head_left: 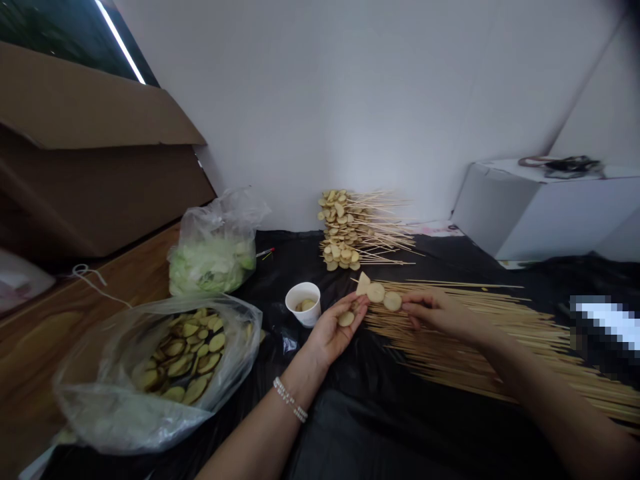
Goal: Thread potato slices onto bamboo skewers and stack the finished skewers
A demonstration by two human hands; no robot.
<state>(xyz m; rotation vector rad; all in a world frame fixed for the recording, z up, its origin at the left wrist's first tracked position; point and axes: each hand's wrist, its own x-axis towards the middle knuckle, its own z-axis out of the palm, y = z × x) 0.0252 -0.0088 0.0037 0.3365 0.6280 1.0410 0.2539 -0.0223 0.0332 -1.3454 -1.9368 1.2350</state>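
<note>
My left hand [336,328] lies palm up over the black sheet, a potato slice [346,319] resting in it, its fingers curled up to the end of a skewer. My right hand [434,311] pinches a thin bamboo skewer with three potato slices [376,292] threaded on it. The two hands almost meet above a wide spread of bare bamboo skewers [500,353]. A small white paper cup [303,303] holding slices stands just left of my left hand.
A clear bag of potato slices [165,367] lies at the left, with a bag of green leaves [213,257] behind it. A stack of finished potato skewers [350,230] sits by the wall. Cardboard box [90,160] at far left, white box [540,207] at right.
</note>
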